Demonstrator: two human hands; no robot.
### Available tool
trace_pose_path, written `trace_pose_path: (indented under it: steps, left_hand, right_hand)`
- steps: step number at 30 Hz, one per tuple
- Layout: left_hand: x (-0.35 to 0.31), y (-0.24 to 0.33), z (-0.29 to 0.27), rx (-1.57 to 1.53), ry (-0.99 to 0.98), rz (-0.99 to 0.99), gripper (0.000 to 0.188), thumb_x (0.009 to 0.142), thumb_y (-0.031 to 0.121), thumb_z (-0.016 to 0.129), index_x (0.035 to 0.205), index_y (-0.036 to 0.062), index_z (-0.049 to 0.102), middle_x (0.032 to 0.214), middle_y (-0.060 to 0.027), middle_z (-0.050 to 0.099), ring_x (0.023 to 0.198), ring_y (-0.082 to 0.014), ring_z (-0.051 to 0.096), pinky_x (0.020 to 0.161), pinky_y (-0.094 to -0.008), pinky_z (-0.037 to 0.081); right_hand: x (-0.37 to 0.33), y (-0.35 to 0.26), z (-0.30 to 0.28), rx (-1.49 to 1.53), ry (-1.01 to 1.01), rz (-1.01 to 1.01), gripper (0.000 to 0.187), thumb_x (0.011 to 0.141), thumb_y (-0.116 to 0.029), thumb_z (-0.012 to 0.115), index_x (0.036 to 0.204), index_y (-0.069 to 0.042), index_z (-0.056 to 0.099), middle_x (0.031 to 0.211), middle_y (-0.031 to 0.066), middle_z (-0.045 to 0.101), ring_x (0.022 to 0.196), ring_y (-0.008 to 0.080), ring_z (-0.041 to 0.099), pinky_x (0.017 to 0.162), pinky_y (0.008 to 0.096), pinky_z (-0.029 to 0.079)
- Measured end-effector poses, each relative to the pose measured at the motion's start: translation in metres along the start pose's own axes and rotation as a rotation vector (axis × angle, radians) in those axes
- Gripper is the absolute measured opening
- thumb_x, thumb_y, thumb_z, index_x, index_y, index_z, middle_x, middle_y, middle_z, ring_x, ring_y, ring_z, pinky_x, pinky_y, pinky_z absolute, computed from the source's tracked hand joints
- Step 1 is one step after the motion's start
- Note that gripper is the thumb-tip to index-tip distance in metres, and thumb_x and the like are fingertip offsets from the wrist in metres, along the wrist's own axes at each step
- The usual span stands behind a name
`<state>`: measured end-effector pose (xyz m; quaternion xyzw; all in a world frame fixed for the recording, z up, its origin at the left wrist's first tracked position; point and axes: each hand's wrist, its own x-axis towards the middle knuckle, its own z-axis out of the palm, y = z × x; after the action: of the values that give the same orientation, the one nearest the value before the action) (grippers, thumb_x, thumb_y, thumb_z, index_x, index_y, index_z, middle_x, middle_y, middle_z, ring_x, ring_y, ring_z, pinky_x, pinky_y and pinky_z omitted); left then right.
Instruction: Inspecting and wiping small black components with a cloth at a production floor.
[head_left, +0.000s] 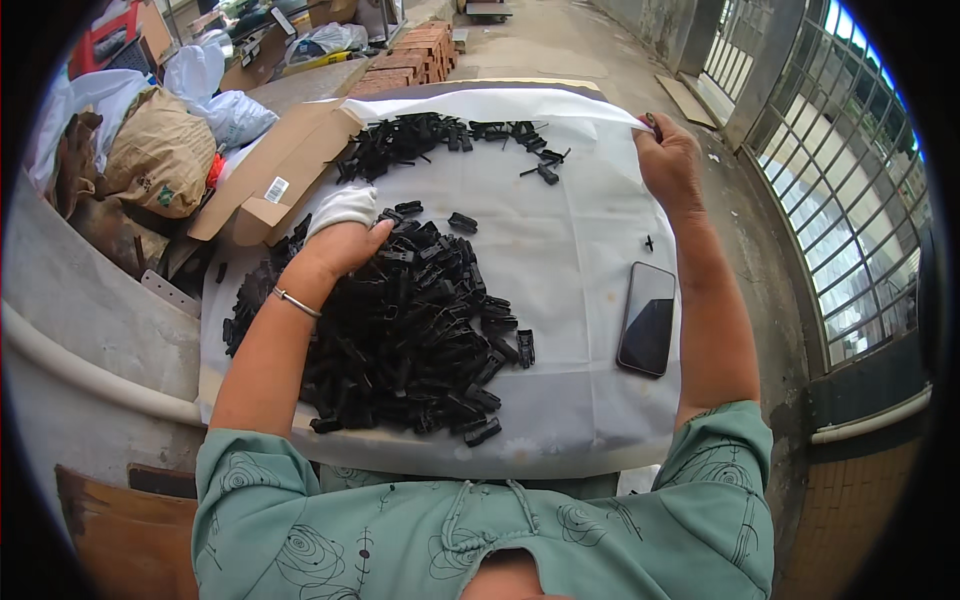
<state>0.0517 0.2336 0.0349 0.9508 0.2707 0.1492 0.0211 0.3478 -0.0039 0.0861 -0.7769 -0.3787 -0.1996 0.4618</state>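
Note:
A white cloth [560,290] covers the table in front of me. At its far right corner my right hand [670,165] is closed, pinching the edge and pulling it up taut. My left hand [345,235], with white glove-like fabric over its fingers, is at the far side of a large heap of black plastic parts [400,330]. Its thumb shows beside the parts, but the fabric hides the fingers. Slimmer black pieces [400,140] lie in a smaller heap at the far edge, several trailing to the right.
A smartphone [647,318] lies on the cloth at the right, near a small black piece [649,243]. An open cardboard box [280,175] stands at the far left, beside bags [165,150]. Bricks [415,55] are stacked behind the table. A barred gate [845,190] runs along the right.

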Motion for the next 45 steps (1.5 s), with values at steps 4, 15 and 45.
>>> trace_pose_path:
  steps: [4,15,45]
  left_hand:
    - [0.040,-0.036,0.009,0.020,-0.369,-0.291,0.059,0.084,0.048,0.051,0.116,-0.0012,0.053,0.117,-0.0229,0.054,0.111,-0.0347,0.051,0.096,-0.0373,0.038]
    - [0.112,-0.115,0.056,0.190,-0.439,-0.395,0.077,0.077,0.059,0.053,0.130,0.0039,0.043,0.137,-0.0178,0.039,0.128,-0.0320,0.036,0.104,-0.0366,0.030]
    - [0.170,0.039,0.046,-0.665,-0.463,0.038,0.047,0.074,0.015,0.069,0.116,0.0019,0.052,0.101,-0.0110,0.058,0.082,-0.0151,0.057,0.066,-0.0234,0.049]
  right_hand:
    - [0.000,0.001,-0.017,0.081,-0.041,0.018,0.014,0.081,-0.009,0.059,0.091,-0.001,0.063,0.073,-0.0017,0.059,0.068,0.0054,0.050,0.064,0.0207,0.042]
    - [-0.005,0.007,-0.071,0.233,0.032,0.049,0.017,0.089,-0.016,0.055,0.096,-0.003,0.063,0.082,-0.0020,0.060,0.073,0.0053,0.051,0.069,0.0184,0.041]
    - [-0.035,0.044,-0.099,0.452,0.201,0.035,0.021,0.088,-0.013,0.055,0.106,-0.004,0.063,0.096,0.0074,0.066,0.087,0.0144,0.062,0.082,0.0248,0.048]
